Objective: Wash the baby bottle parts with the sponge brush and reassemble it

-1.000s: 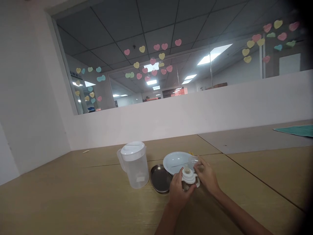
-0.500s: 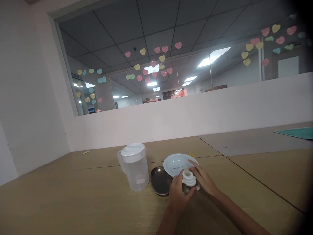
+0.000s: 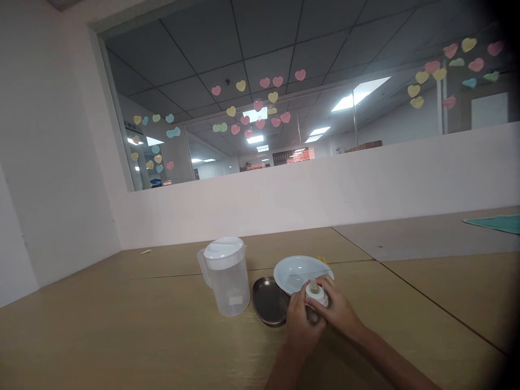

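Both hands are closed on a baby bottle, well out from the desk's far edge and just in front of the bowl's near right rim. The left hand curls its fingers around the bottle's left side and lower part; the right hand wraps the white collar, thumb across its front. A translucent teat points up between the fingertips. What the bottle contains is hidden by the hands, and whether it touches the desk cannot be told.

The pale, shallow bowl shows bright glints and a thin line; whether anything lies in it is unclear. Its left rim overlaps an oval metal tray, dark and bare inside where visible. To the tray's left, a translucent pitcher stands upright, white lid on, handle toward the desk's left side, a white label low on its wall. Something yellow shows behind the bowl. A teal cloth lies near the far edge, at right.
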Motion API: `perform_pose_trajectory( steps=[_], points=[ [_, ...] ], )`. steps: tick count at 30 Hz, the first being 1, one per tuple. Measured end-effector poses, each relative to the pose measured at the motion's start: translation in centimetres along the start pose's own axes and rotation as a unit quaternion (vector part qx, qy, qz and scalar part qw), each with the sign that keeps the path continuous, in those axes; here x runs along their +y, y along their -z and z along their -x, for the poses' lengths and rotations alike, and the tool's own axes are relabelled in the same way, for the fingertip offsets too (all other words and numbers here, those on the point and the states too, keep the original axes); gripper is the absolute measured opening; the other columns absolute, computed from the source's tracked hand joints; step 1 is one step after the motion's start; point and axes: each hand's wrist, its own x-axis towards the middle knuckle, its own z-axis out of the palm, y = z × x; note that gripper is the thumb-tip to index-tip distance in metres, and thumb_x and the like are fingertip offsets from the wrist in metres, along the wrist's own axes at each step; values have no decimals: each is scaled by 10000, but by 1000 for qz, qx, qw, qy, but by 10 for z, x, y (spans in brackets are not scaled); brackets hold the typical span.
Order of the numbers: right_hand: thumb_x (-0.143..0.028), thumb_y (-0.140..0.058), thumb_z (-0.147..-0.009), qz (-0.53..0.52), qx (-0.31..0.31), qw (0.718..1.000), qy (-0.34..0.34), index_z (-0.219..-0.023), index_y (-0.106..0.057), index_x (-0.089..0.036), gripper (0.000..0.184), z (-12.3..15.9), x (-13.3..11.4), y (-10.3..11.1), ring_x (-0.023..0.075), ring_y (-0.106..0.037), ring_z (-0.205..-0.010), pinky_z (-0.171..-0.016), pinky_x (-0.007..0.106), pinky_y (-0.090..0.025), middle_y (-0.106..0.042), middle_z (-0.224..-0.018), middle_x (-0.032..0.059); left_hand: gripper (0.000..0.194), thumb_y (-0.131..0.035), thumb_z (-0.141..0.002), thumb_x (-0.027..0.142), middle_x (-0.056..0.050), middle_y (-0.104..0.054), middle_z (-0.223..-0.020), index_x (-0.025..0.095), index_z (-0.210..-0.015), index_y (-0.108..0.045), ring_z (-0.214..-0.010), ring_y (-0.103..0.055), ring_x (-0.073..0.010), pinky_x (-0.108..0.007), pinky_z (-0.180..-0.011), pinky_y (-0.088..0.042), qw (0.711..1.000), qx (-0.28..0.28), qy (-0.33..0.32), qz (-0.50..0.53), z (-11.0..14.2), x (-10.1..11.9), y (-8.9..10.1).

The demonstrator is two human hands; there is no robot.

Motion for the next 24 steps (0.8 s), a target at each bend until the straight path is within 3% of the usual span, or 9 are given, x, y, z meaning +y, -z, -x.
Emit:
perform_pose_trajectory(
  steps=[5,8,14,19,24],
  points=[
    [-431,-585,-753,-108,-23,991,-80,-1182,-523,-218,482,3,-5,-1,244,-566,-1033,-884,391,-463,-615,-1094,91,635,-558,-772,308,-134,-496,-1293,125,-1339,-340,-1186,-468,-230,-389,-1016,-380,999,-2,30,16,2,0,3],
    [-413,-527,-797,-173,-40,980,-86,-1244,-473,-228,488,1,0,5,238,-571,-1045,-889,388,-463,-617,-1113,90,692,-566,-774,343,-129,-466,-1327,135,-1371,-284,-1204,-453,-228,-375,-1022,-373,999,-14,40,25,2,2,6],
    [-420,-414,-855,-78,78,990,-86,-1164,-509,-210,386,-1,14,7,227,-559,-1054,-929,402,-434,-604,-1123,91,704,-580,-755,342,-136,-460,-1329,122,-1363,-301,-1219,-436,-240,-366,-1032,-362,999,-2,44,26,1,3,4],
    [-416,-534,-798,0,5,1000,11,-1239,-451,-220,489,5,6,0,234,-521,-1097,-935,380,-433,-553,-1192,95,667,-542,-766,292,-136,-461,-1327,113,-1362,-301,-1219,-436,-233,-360,-1036,-354,998,-6,47,37,0,2,3],
    [-398,-421,-857,-27,16,999,29,-1256,-412,-223,435,9,11,3,221,-516,-1110,-946,368,-427,-534,-1217,92,695,-567,-754,318,-132,-465,-1323,118,-1364,-301,-1222,-429,-243,-373,-1045,-343,998,-6,56,36,1,1,1]
  ],
)
